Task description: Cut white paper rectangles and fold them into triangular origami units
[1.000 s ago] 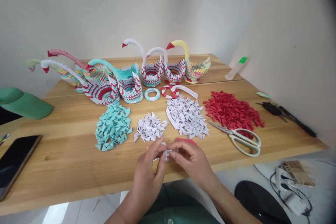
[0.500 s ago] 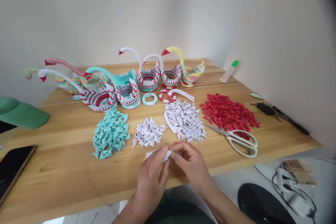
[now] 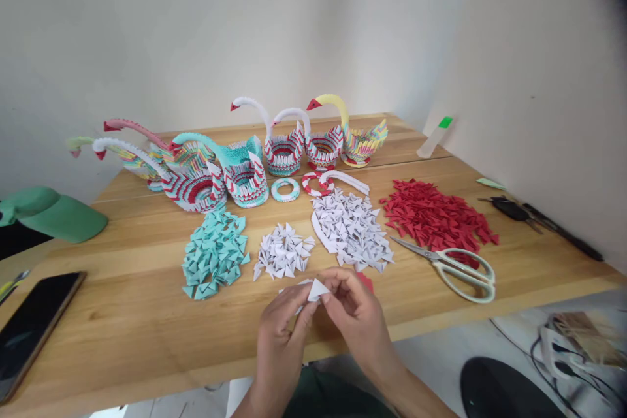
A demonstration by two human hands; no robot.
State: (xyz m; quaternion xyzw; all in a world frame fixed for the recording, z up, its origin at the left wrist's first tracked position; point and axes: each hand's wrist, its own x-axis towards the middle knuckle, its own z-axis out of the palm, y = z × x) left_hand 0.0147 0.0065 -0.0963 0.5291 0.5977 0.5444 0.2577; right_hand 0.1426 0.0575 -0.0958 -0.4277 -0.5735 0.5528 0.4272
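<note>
Between the fingertips of both hands is a small white folded paper triangle [image 3: 318, 290]. My left hand [image 3: 287, 326] pinches it from the left, and my right hand [image 3: 356, 313] pinches its right corner. A bit of white paper [image 3: 288, 289] shows behind the left fingers, mostly hidden. Red paper [image 3: 365, 281] lies partly covered behind my right hand. Just beyond the hands are a small heap of white triangles [image 3: 284, 251] and a larger white heap [image 3: 353, 228].
Teal triangles [image 3: 215, 255] lie left, red triangles [image 3: 435, 212] right, with scissors [image 3: 455, 268] in front of them. Several folded-paper swans [image 3: 245, 179] stand behind, near two paper rings [image 3: 285, 190]. A phone [image 3: 36, 326] and green bottle [image 3: 59, 214] are at left.
The white paper in my fingers has turned and now shows a pointed triangle facing up. Both hands stay close together. The whole view has shifted slightly, moving the table contents right and down.
</note>
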